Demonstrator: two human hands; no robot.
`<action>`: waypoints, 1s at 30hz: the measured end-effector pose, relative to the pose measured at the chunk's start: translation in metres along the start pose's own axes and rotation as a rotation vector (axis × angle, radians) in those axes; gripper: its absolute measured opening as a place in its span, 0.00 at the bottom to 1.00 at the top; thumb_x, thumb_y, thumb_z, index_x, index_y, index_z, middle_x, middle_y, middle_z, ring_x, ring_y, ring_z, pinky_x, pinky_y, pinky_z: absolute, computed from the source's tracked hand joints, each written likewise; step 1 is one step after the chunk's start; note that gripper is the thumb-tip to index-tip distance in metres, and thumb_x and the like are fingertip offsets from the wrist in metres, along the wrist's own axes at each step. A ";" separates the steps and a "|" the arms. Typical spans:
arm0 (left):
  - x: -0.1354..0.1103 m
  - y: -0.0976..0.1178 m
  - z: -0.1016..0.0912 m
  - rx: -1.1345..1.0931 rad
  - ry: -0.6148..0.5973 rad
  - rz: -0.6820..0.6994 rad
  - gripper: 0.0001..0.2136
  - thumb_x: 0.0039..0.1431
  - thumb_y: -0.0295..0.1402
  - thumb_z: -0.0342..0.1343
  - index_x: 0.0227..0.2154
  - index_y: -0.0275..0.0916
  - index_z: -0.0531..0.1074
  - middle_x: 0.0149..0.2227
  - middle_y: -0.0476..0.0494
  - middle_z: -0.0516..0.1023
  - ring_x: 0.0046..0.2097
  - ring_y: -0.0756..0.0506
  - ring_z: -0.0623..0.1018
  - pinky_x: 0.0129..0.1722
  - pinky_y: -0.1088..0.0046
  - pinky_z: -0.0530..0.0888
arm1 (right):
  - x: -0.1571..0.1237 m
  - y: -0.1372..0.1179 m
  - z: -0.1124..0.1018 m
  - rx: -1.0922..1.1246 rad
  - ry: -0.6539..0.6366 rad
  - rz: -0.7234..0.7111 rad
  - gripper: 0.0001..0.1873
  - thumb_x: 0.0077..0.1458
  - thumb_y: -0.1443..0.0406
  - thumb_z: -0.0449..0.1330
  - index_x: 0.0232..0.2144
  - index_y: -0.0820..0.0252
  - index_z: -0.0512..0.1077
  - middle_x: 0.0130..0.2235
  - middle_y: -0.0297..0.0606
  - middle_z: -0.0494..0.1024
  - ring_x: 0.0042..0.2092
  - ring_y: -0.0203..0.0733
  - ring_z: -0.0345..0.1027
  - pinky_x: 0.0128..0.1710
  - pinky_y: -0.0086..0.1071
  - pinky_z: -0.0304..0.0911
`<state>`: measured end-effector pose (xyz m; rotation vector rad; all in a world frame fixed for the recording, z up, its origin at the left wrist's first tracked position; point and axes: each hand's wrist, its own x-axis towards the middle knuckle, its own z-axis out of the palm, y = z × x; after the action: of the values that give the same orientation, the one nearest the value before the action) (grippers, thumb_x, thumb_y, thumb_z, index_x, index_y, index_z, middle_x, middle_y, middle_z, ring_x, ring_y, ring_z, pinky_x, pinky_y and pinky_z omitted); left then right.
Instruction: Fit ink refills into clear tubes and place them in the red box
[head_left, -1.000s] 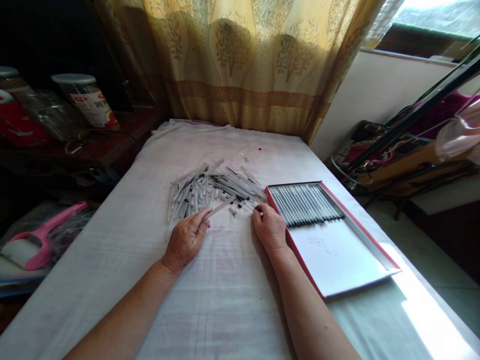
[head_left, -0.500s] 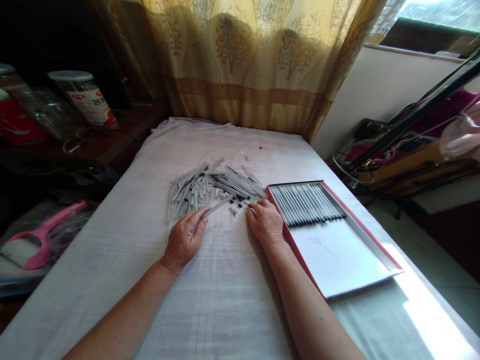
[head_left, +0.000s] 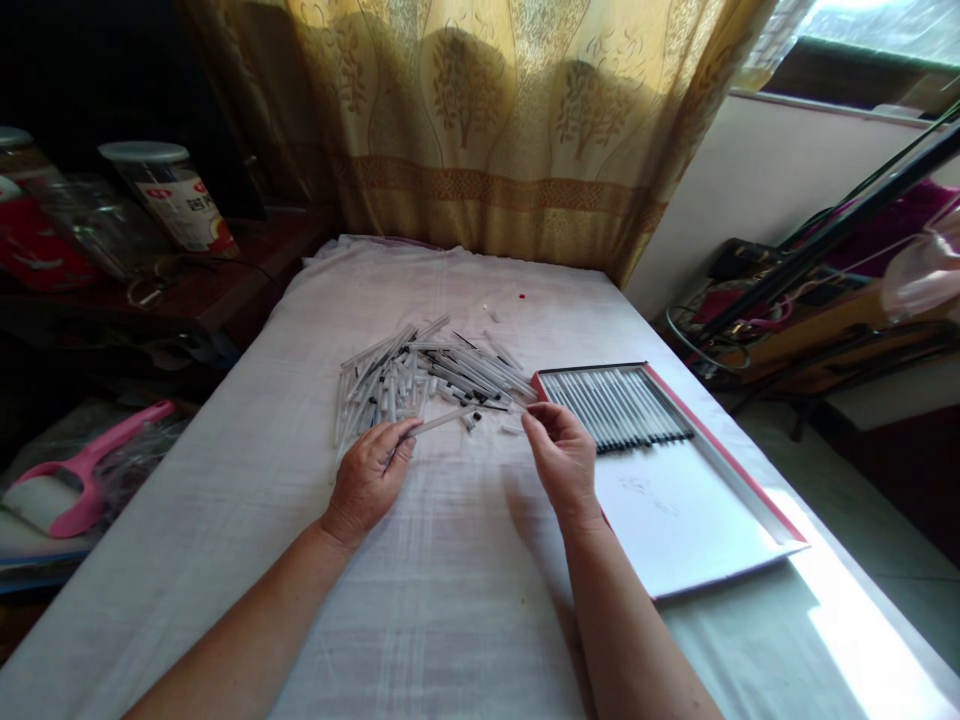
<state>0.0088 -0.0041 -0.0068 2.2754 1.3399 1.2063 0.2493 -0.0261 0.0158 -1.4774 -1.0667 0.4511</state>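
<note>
A loose pile of clear pen barrels and caps [head_left: 420, 375] lies on the white cloth in the middle of the table. My left hand [head_left: 371, 475] rests on the cloth just below the pile, fingers closed on one clear pen barrel [head_left: 446, 419] that points right. My right hand [head_left: 561, 455] is lifted a little off the cloth beside the pile, fingertips pinched on something small I cannot make out. To its right sits a red-rimmed shallow box [head_left: 720, 465] with a neat row of pens [head_left: 615, 405] at its far end.
A yellow patterned curtain [head_left: 510, 130] hangs behind the table. Jars [head_left: 169, 195] stand on a dark shelf at left, with a pink-handled tool [head_left: 82, 470] below. Cables and black rods [head_left: 825, 240] crowd the right side. A tiny red bit [head_left: 520, 296] lies on the far cloth.
My right hand has lifted off the cloth from the pile's edge and shifted slightly right, toward the box. The left hand still holds its pen barrel in place.
</note>
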 end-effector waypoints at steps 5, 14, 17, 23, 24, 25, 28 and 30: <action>0.001 0.000 -0.003 -0.029 -0.001 -0.024 0.13 0.64 0.34 0.49 0.46 0.40 0.75 0.40 0.43 0.80 0.42 0.46 0.79 0.43 0.71 0.75 | 0.002 -0.007 -0.006 0.413 0.101 0.172 0.14 0.46 0.56 0.66 0.31 0.61 0.74 0.30 0.35 0.78 0.28 0.34 0.71 0.22 0.24 0.62; 0.003 -0.001 -0.006 -0.060 -0.013 -0.022 0.12 0.63 0.35 0.50 0.44 0.40 0.75 0.39 0.44 0.80 0.42 0.46 0.79 0.44 0.70 0.75 | 0.010 -0.026 -0.007 0.689 0.334 0.246 0.16 0.42 0.57 0.69 0.30 0.59 0.70 0.30 0.31 0.80 0.26 0.30 0.72 0.22 0.20 0.67; 0.003 0.001 -0.006 -0.066 -0.036 -0.019 0.12 0.63 0.35 0.49 0.44 0.40 0.75 0.39 0.43 0.80 0.42 0.45 0.79 0.44 0.70 0.75 | 0.011 -0.025 -0.005 0.692 0.316 0.251 0.17 0.42 0.57 0.69 0.31 0.59 0.69 0.29 0.31 0.80 0.26 0.30 0.72 0.21 0.20 0.67; 0.002 0.005 -0.006 -0.065 -0.053 0.013 0.12 0.63 0.35 0.49 0.44 0.41 0.75 0.40 0.43 0.80 0.42 0.45 0.79 0.45 0.69 0.75 | 0.003 -0.020 0.005 0.636 0.215 0.263 0.16 0.44 0.56 0.68 0.31 0.59 0.70 0.31 0.33 0.80 0.28 0.33 0.75 0.22 0.22 0.68; 0.002 0.005 -0.006 -0.065 -0.056 0.014 0.12 0.63 0.35 0.49 0.44 0.41 0.75 0.40 0.43 0.80 0.42 0.45 0.79 0.46 0.69 0.75 | 0.002 -0.020 0.006 0.629 0.199 0.265 0.16 0.44 0.56 0.68 0.31 0.59 0.70 0.31 0.34 0.80 0.28 0.33 0.75 0.22 0.22 0.68; 0.002 0.005 -0.006 -0.064 -0.057 0.016 0.12 0.63 0.35 0.49 0.44 0.41 0.75 0.40 0.43 0.80 0.43 0.45 0.79 0.46 0.69 0.75 | 0.000 -0.021 0.007 0.625 0.187 0.263 0.16 0.44 0.56 0.68 0.31 0.59 0.70 0.31 0.34 0.80 0.28 0.33 0.75 0.22 0.22 0.69; 0.002 0.005 -0.006 -0.063 -0.048 0.020 0.12 0.63 0.34 0.49 0.44 0.40 0.75 0.40 0.43 0.80 0.43 0.45 0.79 0.46 0.70 0.75 | 0.001 -0.023 0.005 0.641 0.200 0.244 0.16 0.44 0.57 0.68 0.31 0.60 0.71 0.31 0.34 0.80 0.28 0.33 0.75 0.22 0.22 0.68; 0.003 0.005 -0.007 -0.064 -0.043 0.018 0.12 0.63 0.34 0.49 0.44 0.40 0.75 0.40 0.43 0.80 0.42 0.45 0.79 0.45 0.70 0.75 | 0.004 -0.024 0.001 0.660 0.257 0.239 0.16 0.44 0.57 0.68 0.31 0.59 0.70 0.30 0.33 0.80 0.27 0.32 0.74 0.22 0.21 0.68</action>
<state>0.0074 -0.0061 0.0021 2.2612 1.2502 1.1813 0.2423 -0.0252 0.0389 -1.0300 -0.4648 0.6834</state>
